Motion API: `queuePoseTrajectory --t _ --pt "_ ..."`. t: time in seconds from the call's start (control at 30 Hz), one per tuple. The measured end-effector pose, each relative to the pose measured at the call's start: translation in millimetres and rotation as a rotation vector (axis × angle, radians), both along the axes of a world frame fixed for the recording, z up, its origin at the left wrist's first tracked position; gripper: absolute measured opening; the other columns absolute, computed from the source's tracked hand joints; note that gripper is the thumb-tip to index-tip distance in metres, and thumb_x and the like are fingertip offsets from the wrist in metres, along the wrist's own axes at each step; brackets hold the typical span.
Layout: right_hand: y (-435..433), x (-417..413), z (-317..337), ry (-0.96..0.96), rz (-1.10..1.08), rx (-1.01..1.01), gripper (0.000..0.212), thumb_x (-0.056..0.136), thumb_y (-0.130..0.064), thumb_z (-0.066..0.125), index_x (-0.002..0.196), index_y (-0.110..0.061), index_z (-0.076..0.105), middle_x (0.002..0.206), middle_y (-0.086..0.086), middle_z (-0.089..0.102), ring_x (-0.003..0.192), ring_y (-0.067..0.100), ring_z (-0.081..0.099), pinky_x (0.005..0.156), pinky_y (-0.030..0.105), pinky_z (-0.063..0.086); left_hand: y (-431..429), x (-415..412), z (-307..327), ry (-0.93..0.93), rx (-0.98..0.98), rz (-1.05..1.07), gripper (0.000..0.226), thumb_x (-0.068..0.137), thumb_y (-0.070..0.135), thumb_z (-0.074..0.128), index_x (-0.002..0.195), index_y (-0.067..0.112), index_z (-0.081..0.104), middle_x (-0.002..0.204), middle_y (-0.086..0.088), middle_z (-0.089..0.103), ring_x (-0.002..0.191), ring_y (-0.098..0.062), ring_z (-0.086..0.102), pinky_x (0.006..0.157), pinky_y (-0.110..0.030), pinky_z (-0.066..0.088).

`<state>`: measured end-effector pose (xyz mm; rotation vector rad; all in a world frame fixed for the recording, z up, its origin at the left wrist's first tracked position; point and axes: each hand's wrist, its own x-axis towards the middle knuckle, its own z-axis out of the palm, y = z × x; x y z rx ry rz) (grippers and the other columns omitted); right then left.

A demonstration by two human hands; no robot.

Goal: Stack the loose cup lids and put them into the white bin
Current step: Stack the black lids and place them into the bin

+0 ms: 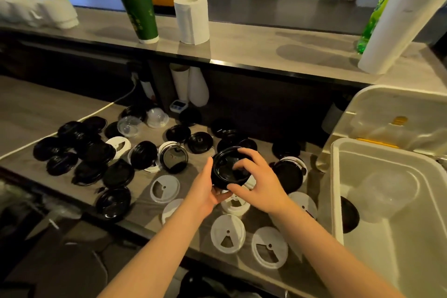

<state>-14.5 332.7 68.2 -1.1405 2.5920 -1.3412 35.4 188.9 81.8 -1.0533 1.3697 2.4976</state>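
Both my hands hold a small stack of black cup lids [226, 168] above the counter's middle. My left hand [204, 192] cups the stack from below and the left, and my right hand [256, 180] grips its top and right rim with curled fingers. Several loose black lids [96, 152] lie scattered to the left and behind. Several white lids [227, 233] lie near the front edge. Two clear dome lids [142, 122] sit at the back. The white bin [338, 201] stands at the right, with a black lid stack [348, 215] and clear lids inside.
A raised shelf behind carries a green cup stack [139, 9], a paper towel roll [192, 19], white cups [48, 13] and a tall white cup stack [396, 19]. A second white tub [377, 113] sits behind the bin. A white cable [72, 123] crosses the counter's left side.
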Motion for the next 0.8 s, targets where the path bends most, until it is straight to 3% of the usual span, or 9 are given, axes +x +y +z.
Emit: queuePoseTrajectory --t 0.23,0.33,0.43,0.57,0.7,0.8 --pt "1 -1 3 -0.113 0.028 0.016 0.054 0.082 -0.058 0.049 0.123 -0.025 0.061 0.148 -0.009 0.035 0.138 0.008 0.031 0.110 0.033 0.033 3 4 -4 0.045 0.021 -0.027 0.051 0.096 0.055 0.032 0.123 0.021 0.058 0.119 -0.010 0.065 0.110 -0.026 0.061 0.074 -0.039 0.052" --pt "3 0 6 -0.073 -0.003 0.018 0.056 0.080 -0.058 0.050 0.124 -0.025 0.062 0.143 -0.008 0.042 0.135 0.008 0.034 0.111 0.033 0.033 5 1 -4 0.080 0.049 -0.009 0.052 0.095 0.057 0.032 0.120 0.021 0.060 0.115 -0.009 0.068 0.108 -0.025 0.062 0.075 -0.040 0.053" --pt "10 -3 4 -0.021 0.025 0.064 0.054 0.080 -0.058 0.052 0.124 -0.027 0.061 0.141 -0.011 0.043 0.140 0.006 0.024 0.114 0.029 0.022 7 -1 -2 0.112 0.080 -0.038 0.052 0.093 0.059 0.032 0.114 0.023 0.063 0.110 -0.008 0.070 0.105 -0.024 0.065 0.078 -0.041 0.053" --pt "15 -6 4 -0.024 0.033 0.056 0.051 0.080 -0.056 0.051 0.120 -0.026 0.064 0.135 -0.019 0.044 0.142 0.003 0.019 0.112 0.020 0.015 10 0 -3 0.107 0.066 -0.058 0.036 0.095 0.037 0.043 0.122 0.019 0.058 0.115 -0.012 0.066 0.104 -0.025 0.063 0.075 -0.041 0.052" --pt "17 -6 9 -0.096 -0.090 -0.102 0.042 0.082 -0.047 0.049 0.112 -0.024 0.068 0.120 -0.020 0.056 0.133 0.000 0.034 0.108 0.015 0.024 10 -2 -2 0.087 -0.079 -0.064 0.034 0.092 0.012 0.043 0.124 0.014 0.052 0.119 -0.017 0.058 0.102 -0.029 0.060 0.073 -0.041 0.054" --pt "17 -9 11 -0.009 -0.226 -0.187 0.033 0.083 -0.035 0.056 0.111 -0.020 0.064 0.110 -0.015 0.058 0.113 -0.003 0.047 0.097 0.017 0.039 10 -4 0 0.071 -0.225 -0.083 0.037 0.089 0.004 0.044 0.122 0.020 0.050 0.115 -0.010 0.057 0.103 -0.028 0.058 0.073 -0.040 0.055"
